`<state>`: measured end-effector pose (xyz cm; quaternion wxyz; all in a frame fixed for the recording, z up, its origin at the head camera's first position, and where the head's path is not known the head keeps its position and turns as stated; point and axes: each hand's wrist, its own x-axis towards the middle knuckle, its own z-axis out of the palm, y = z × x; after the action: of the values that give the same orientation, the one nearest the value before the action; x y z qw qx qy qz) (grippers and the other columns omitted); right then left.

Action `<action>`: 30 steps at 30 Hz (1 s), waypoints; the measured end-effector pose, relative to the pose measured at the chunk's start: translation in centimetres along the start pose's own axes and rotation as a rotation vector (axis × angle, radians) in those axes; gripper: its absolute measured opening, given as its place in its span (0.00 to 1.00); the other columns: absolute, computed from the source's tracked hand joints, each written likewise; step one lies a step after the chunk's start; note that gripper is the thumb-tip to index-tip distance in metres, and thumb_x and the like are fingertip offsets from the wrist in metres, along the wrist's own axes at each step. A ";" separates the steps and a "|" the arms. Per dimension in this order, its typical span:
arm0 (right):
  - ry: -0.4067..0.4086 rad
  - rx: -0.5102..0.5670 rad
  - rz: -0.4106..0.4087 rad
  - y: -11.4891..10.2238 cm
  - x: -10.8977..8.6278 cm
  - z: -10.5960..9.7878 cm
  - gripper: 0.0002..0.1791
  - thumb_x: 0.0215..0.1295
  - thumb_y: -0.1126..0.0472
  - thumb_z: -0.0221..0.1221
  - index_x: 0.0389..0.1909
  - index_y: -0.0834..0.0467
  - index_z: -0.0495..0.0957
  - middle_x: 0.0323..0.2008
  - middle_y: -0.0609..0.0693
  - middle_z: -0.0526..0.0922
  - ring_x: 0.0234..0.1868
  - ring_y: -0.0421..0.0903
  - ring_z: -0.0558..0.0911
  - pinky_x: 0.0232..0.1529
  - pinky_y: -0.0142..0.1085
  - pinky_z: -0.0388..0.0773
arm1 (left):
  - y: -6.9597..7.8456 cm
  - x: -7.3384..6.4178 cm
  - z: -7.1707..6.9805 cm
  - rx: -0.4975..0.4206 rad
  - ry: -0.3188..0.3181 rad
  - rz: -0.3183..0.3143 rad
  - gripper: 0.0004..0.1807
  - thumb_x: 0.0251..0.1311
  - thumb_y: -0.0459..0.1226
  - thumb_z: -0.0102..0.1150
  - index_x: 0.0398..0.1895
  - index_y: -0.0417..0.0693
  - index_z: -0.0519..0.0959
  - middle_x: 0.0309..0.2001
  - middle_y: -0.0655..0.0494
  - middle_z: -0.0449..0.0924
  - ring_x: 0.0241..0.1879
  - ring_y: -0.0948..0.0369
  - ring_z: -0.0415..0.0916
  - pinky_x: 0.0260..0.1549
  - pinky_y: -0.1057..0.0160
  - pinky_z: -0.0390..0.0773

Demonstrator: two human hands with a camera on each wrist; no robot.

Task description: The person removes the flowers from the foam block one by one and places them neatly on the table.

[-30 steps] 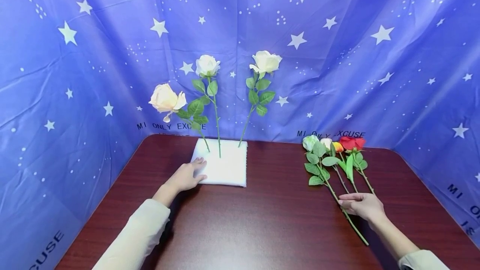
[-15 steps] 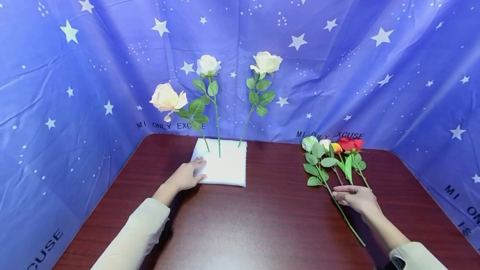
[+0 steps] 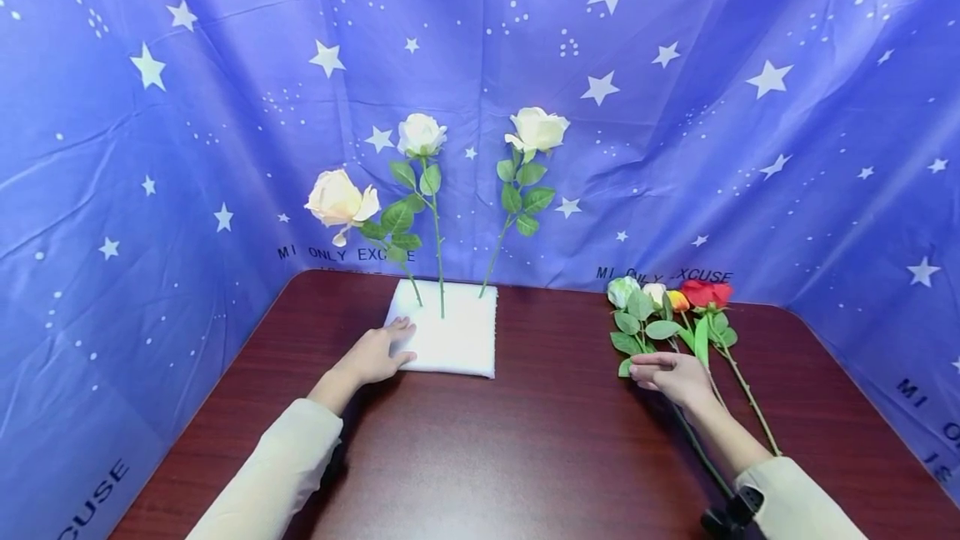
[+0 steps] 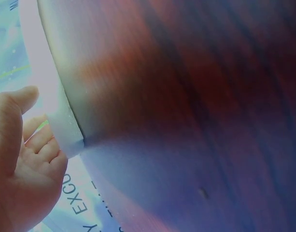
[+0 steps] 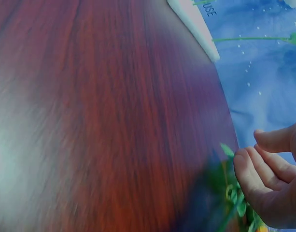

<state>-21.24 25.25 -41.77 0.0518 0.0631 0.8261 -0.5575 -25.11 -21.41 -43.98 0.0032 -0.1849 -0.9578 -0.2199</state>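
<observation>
My left hand [image 3: 375, 352] rests its spread fingers on the left edge of a white foam block [image 3: 453, 344]. Three artificial roses stand in the block: a cream rose [image 3: 337, 197] leaning left, a white rose [image 3: 422, 135] near upright, and another white rose [image 3: 538, 130] leaning right. At the right, my right hand [image 3: 675, 375] hovers over the stem and lower leaves of a pale green-white rose [image 3: 622, 292]. In the right wrist view a gap shows between thumb [image 5: 273, 140] and fingers, with green leaves [image 5: 234, 193] just beneath.
Beside the pale rose lie a small cream flower [image 3: 654, 294], an orange-yellow flower [image 3: 677, 300] and a red rose [image 3: 707, 294]. The dark wooden table [image 3: 525, 457] meets a blue star-patterned cloth [image 3: 480, 40] at its back and sides.
My right hand has moved left and away from me along the pale rose's stem, from its lower part up to the leaves. My left hand stays on the foam block.
</observation>
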 end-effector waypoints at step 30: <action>0.009 0.169 -0.352 -7.0 5.7 11.1 0.19 0.57 0.66 0.66 0.48 0.72 0.80 0.40 0.62 0.87 0.29 0.28 0.85 0.38 0.25 0.83 | 0.0 0.2 0.1 -0.005 -0.005 -0.010 0.30 0.63 0.43 0.59 0.65 0.38 0.69 0.69 0.42 0.66 0.72 0.48 0.60 0.71 0.49 0.62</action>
<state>-27.83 12.58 -40.38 -0.0559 -0.0758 0.7748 -0.6252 -25.30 -21.33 -44.10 -0.0007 -0.1809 -0.9581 -0.2219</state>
